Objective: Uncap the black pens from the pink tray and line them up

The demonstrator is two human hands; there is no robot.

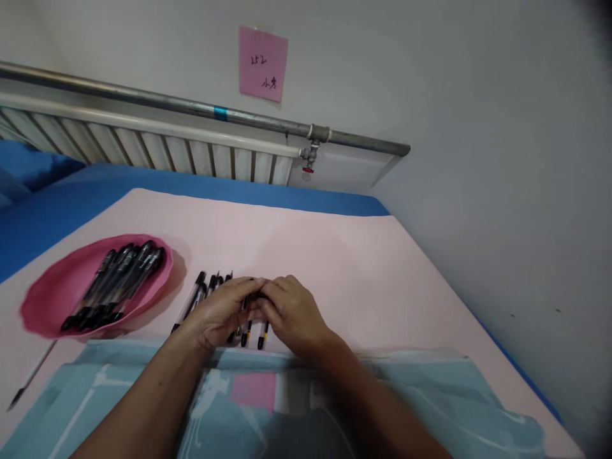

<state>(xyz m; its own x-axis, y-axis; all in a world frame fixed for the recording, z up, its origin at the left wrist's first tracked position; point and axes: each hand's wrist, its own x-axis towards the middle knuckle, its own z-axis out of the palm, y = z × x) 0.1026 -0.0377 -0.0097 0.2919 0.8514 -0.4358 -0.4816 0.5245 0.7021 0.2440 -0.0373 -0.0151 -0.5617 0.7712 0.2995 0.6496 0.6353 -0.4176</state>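
Both bare hands are working together low over the pale pink surface (pixel 354 274), near its closest edge. The left hand (pixel 222 312) is reaching in with its thumb uppermost, and its grip appears to be closing on a slim dark pen piece (pixel 245 302). The right hand (pixel 296 319) is bending its fingers toward the left fingertips; whether its own grip is holding part of that piece I cannot tell, since the fingers are covering it. The piece itself is sitting between the hands, partly hidden.

Clear-barrelled pens with black caps (pixel 190 299) are lying just beside the left hand, some of them disappearing behind it. Two slender pens with black ends and yellow bands (pixel 262 335) are showing below the joined fingers. Farther left, a deep pink plastic dish with a wavy rim (pixel 36 299) is holding a heap of black-capped pens (pixel 117 280), and a thin white stick with a dark tip (pixel 32 376) is lying near it.

The step in hand seems to be two-handed fingertip handling of one small pen part. The next move appears to be calling for a steady left pinch, precise right fingertips and care not to be nudging the neighbouring pens.
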